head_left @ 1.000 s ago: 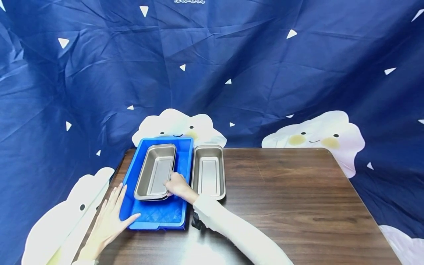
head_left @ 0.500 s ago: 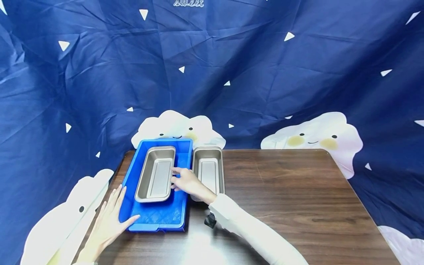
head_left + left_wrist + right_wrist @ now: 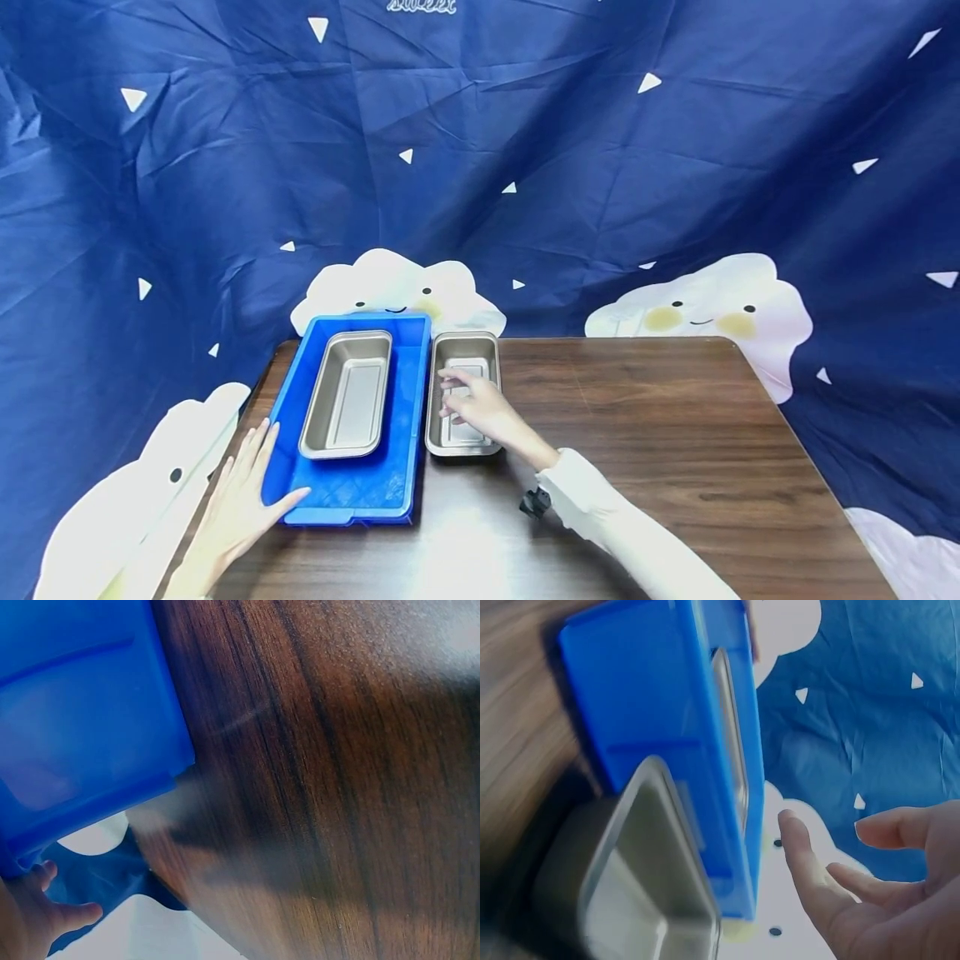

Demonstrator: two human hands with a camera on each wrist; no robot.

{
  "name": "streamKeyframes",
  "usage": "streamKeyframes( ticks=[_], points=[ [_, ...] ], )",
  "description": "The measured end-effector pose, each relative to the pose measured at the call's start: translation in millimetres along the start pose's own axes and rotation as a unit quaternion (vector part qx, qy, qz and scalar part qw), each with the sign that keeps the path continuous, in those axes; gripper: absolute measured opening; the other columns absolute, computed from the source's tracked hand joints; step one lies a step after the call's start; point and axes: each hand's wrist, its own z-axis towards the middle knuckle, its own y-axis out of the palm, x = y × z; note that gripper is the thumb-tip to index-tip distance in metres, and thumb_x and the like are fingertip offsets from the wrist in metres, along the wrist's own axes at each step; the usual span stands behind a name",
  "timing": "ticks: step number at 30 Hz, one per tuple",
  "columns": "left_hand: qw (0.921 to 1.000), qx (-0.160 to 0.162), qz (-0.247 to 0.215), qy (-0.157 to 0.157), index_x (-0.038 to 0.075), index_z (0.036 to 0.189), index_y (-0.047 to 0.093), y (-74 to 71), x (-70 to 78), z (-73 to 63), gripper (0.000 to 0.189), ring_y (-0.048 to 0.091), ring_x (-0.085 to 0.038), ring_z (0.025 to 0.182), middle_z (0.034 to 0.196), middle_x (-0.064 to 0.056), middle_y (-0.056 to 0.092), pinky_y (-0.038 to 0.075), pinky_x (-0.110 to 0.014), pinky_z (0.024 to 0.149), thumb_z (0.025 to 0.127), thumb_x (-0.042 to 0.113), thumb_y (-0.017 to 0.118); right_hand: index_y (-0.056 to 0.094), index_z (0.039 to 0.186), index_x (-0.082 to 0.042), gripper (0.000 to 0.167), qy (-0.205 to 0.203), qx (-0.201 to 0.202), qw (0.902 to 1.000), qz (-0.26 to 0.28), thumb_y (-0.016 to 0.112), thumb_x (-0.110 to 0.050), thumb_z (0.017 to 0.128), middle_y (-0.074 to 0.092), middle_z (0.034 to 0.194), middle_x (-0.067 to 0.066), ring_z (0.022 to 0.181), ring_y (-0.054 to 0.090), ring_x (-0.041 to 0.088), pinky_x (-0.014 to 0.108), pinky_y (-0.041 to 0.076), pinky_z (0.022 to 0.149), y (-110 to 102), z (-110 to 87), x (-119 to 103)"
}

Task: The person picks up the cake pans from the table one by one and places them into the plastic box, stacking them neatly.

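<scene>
A metal loaf pan (image 3: 352, 396) lies inside the blue plastic tray (image 3: 352, 510) at the table's left. Just right of the tray, a second loaf pan (image 3: 462, 450) stands on the table. My left hand (image 3: 238, 496) rests against the tray's left rim with its fingers straight and thumb spread toward the near corner. Over the second pan hovers my right hand (image 3: 483, 408), fingers loosely extended and holding nothing. The right wrist view shows this hand (image 3: 885, 892) apart from the pan (image 3: 649, 862) and the tray (image 3: 637, 682).
The brown wooden table (image 3: 637, 467) extends to the right of the pans. A dark blue cloth (image 3: 525, 167) with white clouds and triangles hangs behind the table and to its left. A black wrist device (image 3: 535, 502) is on the right forearm.
My right hand has let go of the pan in the tray and moved right, over the second pan. The left hand stays at the tray's left rim.
</scene>
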Motion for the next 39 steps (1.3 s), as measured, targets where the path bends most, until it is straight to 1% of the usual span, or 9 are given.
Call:
streamKeyframes(
  ticks=[5,14,17,21,25,28,32,35,39],
  points=[
    [1.0,0.003,0.0,0.006,0.014,0.172,0.012,-0.1,0.3,-0.2,0.111,0.004,-0.044,0.161,0.174,-0.022,0.016,0.004,-0.077,0.12,0.091,0.049,0.079,0.059,0.144,0.004,0.048,0.004,0.047,0.9988,-0.013,0.058,0.003,0.095,0.067,0.129,0.026,0.09,0.078,0.033,0.047,0.064,0.081,-21,-10.0,18],
    [1.0,0.004,0.0,0.002,0.012,0.171,0.014,-0.4,0.6,-3.0,0.111,0.006,-0.046,0.161,0.173,-0.024,0.019,0.001,-0.074,0.122,0.089,0.049,0.08,0.062,0.14,0.003,0.05,0.031,0.108,0.9921,-0.055,0.063,0.002,0.09,0.069,0.128,0.027,0.091,0.077,0.032,0.035,0.061,0.075,-40,-21.2,52],
    [1.0,0.002,-0.001,-0.001,0.013,0.171,0.013,-0.4,0.7,-2.8,0.111,0.007,-0.047,0.16,0.173,-0.024,0.018,0.002,-0.074,0.122,0.09,0.048,0.08,0.061,0.138,0.005,0.049,0.032,0.125,0.9888,-0.076,0.066,0.002,0.089,0.069,0.125,0.028,0.095,0.076,0.033,0.039,0.062,0.079,-44,-22.3,61],
    [1.0,0.0,-0.002,0.0,0.013,0.171,0.012,-1.2,1.4,-2.8,0.11,0.007,-0.047,0.16,0.173,-0.024,0.017,0.003,-0.075,0.121,0.091,0.048,0.079,0.061,0.137,0.006,0.05,0.034,0.148,0.9807,-0.123,0.07,-0.002,0.089,0.069,0.118,0.026,0.097,0.074,0.037,0.053,0.058,0.093,-46,-22.0,74],
    [1.0,0.002,-0.004,0.001,0.013,0.171,0.013,-1.5,1.9,-2.8,0.11,0.006,-0.046,0.16,0.173,-0.024,0.017,0.002,-0.075,0.121,0.09,0.049,0.079,0.06,0.138,0.004,0.051,0.052,0.157,0.9718,-0.167,0.073,-0.012,0.092,0.07,0.114,0.022,0.097,0.072,0.036,0.054,0.054,0.098,-45,-21.1,87],
    [1.0,0.004,-0.004,0.002,0.013,0.171,0.014,-1.0,1.0,-2.5,0.11,0.006,-0.046,0.161,0.174,-0.023,0.016,0.002,-0.074,0.121,0.091,0.049,0.079,0.056,0.142,0.007,0.052,0.068,0.142,0.979,-0.129,0.073,-0.012,0.096,0.069,0.116,0.024,0.087,0.074,0.035,0.052,0.06,0.09,-41,-20.8,94],
    [1.0,0.006,-0.002,0.002,0.014,0.171,0.013,0.1,-0.7,-1.1,0.11,0.005,-0.045,0.161,0.175,-0.021,0.015,0.002,-0.074,0.122,0.091,0.048,0.079,0.051,0.145,0.01,0.055,0.084,0.125,0.9873,-0.052,0.073,-0.007,0.097,0.066,0.12,0.028,0.065,0.072,0.026,0.043,0.065,0.067,-35,-21.1,100],
    [1.0,0.007,-0.001,0.001,0.015,0.172,0.013,1.0,-1.6,-0.4,0.11,0.004,-0.044,0.161,0.175,-0.021,0.016,0.002,-0.074,0.122,0.091,0.048,0.079,0.05,0.147,0.008,0.057,0.092,0.122,0.9878,-0.028,0.074,-0.006,0.096,0.066,0.123,0.027,0.06,0.069,0.018,0.039,0.064,0.061,-33,-20.7,104],
    [0.9999,0.01,-0.004,0.004,0.015,0.172,0.013,1.4,-2.7,0.2,0.11,0.005,-0.044,0.161,0.174,-0.022,0.017,0.001,-0.073,0.122,0.091,0.048,0.079,0.048,0.15,0.006,0.061,0.105,0.119,0.9873,0.004,0.073,-0.003,0.096,0.064,0.13,0.029,0.056,0.068,0.016,0.037,0.063,0.058,-30,-19.2,110]
  ],
)
